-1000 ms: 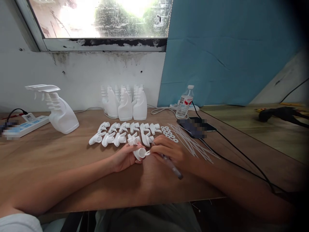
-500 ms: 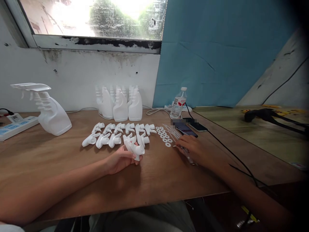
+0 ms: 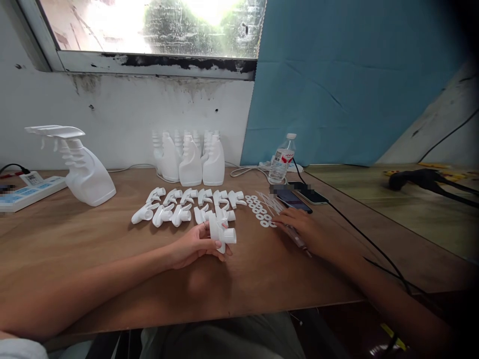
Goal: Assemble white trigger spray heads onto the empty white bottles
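Smooth bottles (image 3: pixel 190 164) stand beyond the left hand (image 3: pixel 197 245) gripping a curved spray head (image 3: pixel 228 236); the right hand (image 3: pixel 302 226) clasps a translucent tool (image 3: pixel 298 240).

The right fingers (image 3: pixel 286 220) partly hide the tubes (image 3: pixel 270 203).

Window (image 3: pixel 160 30): light source, glaring white near 12 o'clock.
Tabletop (image 3: pixel 86 239): dim, with a soft shadow below the left hand (image 3: pixel 200 244), near 6 o'clock.
Right forearm (image 3: pixel 374 279): sinks into gloom toward 4 o'clock.
Spray bottle (image 3: pixel 92 177): stretched outward by wide-angle distortion at 9 o'clock.
Blue sheet (image 3: pixel 337 80): darkens to black vignetting, 2 o'clock.
Nearer phone (image 3: pixel 296 201): pixelated patch, 3 o'clock.
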Motion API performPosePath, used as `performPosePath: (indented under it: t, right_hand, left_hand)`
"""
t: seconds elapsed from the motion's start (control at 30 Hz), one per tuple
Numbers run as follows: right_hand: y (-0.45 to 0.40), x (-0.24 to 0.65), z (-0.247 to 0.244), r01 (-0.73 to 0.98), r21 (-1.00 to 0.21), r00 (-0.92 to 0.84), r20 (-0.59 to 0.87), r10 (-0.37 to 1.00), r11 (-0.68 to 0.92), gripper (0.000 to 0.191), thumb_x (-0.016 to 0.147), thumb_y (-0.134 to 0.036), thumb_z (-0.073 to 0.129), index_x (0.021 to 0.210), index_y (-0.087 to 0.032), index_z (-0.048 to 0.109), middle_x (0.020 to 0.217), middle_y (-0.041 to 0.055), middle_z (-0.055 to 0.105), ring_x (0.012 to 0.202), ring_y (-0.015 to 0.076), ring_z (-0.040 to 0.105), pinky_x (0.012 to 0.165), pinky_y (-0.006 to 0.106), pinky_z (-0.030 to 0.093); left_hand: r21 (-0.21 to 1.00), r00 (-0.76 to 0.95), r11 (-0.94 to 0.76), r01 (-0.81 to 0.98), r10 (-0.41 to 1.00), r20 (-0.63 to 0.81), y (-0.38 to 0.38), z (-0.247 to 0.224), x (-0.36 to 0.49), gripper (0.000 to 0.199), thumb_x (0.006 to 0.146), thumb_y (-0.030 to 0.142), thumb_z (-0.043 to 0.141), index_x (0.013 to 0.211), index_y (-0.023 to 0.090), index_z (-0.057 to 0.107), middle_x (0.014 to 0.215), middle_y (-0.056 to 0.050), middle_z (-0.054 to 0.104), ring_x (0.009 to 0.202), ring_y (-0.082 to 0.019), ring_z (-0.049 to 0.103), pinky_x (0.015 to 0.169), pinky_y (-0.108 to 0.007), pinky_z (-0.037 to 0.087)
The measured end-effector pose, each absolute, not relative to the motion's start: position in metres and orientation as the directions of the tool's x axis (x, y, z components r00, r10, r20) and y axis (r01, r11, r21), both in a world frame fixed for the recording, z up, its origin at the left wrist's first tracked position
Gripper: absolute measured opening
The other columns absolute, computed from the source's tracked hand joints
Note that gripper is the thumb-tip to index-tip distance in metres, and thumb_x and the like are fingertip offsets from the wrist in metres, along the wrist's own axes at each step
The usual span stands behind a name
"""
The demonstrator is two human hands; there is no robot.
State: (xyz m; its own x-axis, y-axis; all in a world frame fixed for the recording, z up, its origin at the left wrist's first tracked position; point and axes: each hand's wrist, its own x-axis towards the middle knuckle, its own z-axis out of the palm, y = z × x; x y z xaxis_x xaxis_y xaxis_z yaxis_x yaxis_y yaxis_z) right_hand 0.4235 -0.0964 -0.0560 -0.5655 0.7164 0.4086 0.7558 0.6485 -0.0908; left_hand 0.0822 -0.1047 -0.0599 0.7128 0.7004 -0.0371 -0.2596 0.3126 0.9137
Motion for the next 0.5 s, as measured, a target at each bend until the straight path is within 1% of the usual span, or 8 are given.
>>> performPosePath:
  t: [0.1,0.13,0.17,0.2,0.23,0.27,0.4,0.5]
  right_hand:
    - [-0.106,0.408,-0.042,0.633,-0.178,-0.634,0.438,0.637,0.753,0.047,0.082,-0.023,0.057,0.128,-0.02,0.053,0.113,0.0117,0.064,0.101,0.0282,0.06,0.082,0.04,0.046]
    - [-0.11,0.399,-0.037,0.599,-0.205,-0.639,0.46,0.617,0.774,0.048,0.082,-0.022,0.058,0.129,-0.021,0.051,0.112,0.0106,0.064,0.1,0.0267,0.061,0.082,0.038,0.047]
    - [-0.115,0.387,-0.033,0.565,-0.221,-0.647,0.48,0.593,0.795,0.043,0.085,-0.021,0.057,0.127,-0.021,0.052,0.11,0.0097,0.065,0.098,0.0248,0.061,0.083,0.037,0.048]
    - [-0.12,0.375,-0.029,0.549,-0.221,-0.624,0.533,0.572,0.806,0.033,0.088,-0.018,0.054,0.121,-0.022,0.055,0.104,0.008,0.065,0.094,0.0221,0.062,0.081,0.035,0.048]
    - [-0.125,0.361,-0.026,0.557,-0.219,-0.571,0.598,0.561,0.801,0.023,0.092,-0.017,0.052,0.113,-0.023,0.058,0.097,0.0058,0.066,0.089,0.0193,0.061,0.079,0.032,0.048]
    - [-0.13,0.348,-0.025,0.556,-0.201,-0.564,0.621,0.544,0.807,0.018,0.093,-0.018,0.054,0.11,-0.022,0.059,0.093,0.005,0.065,0.086,0.018,0.061,0.078,0.031,0.049]
    - [-0.144,0.311,-0.026,0.536,-0.087,-0.676,0.552,0.488,0.84,0.024,0.09,-0.03,0.062,0.112,-0.02,0.059,0.091,0.0067,0.063,0.085,0.0205,0.058,0.075,0.035,0.049]
    - [-0.148,0.303,-0.029,0.5,-0.052,-0.725,0.522,0.45,0.865,0.018,0.093,-0.027,0.057,0.108,-0.018,0.06,0.091,0.0079,0.064,0.085,0.0208,0.059,0.075,0.035,0.049]
  left_hand:
    - [0.927,0.714,0.299,-0.225,0.698,-0.052,-0.106,-0.06,0.083,0.045,0.076,0.019,0.075,0.112,0.013,0.05,0.096,-0.011,0.066,0.087,-0.023,0.069,0.072,-0.032,0.056]
    - [0.932,0.718,0.291,-0.215,0.694,-0.05,-0.106,-0.061,0.083,0.046,0.076,0.02,0.076,0.114,0.013,0.051,0.097,-0.011,0.066,0.086,-0.023,0.069,0.071,-0.032,0.056]
    - [0.938,0.726,0.28,-0.205,0.686,-0.046,-0.106,-0.061,0.083,0.047,0.077,0.022,0.076,0.116,0.013,0.051,0.098,-0.011,0.066,0.085,-0.022,0.069,0.071,-0.032,0.056]
    - [0.944,0.736,0.267,-0.196,0.675,-0.038,-0.106,-0.061,0.083,0.048,0.077,0.023,0.076,0.117,0.013,0.051,0.099,-0.011,0.066,0.084,-0.022,0.069,0.07,-0.032,0.056]
    - [0.95,0.749,0.251,-0.188,0.662,-0.027,-0.107,-0.062,0.082,0.049,0.077,0.025,0.076,0.118,0.013,0.051,0.099,-0.011,0.066,0.083,-0.021,0.069,0.07,-0.031,0.056]
    - [0.956,0.762,0.234,-0.178,0.647,-0.016,-0.107,-0.062,0.082,0.048,0.078,0.026,0.076,0.117,0.013,0.052,0.098,-0.011,0.066,0.082,-0.021,0.069,0.069,-0.031,0.056]
    - [0.977,0.799,0.174,-0.124,0.601,-0.006,-0.109,-0.062,0.083,0.046,0.079,0.033,0.074,0.116,0.012,0.054,0.092,-0.009,0.067,0.081,-0.019,0.067,0.068,-0.028,0.055]
    - [0.984,0.801,0.148,-0.099,0.598,-0.009,-0.111,-0.062,0.084,0.048,0.079,0.036,0.074,0.117,0.012,0.054,0.09,-0.009,0.068,0.079,-0.018,0.067,0.065,-0.026,0.054]
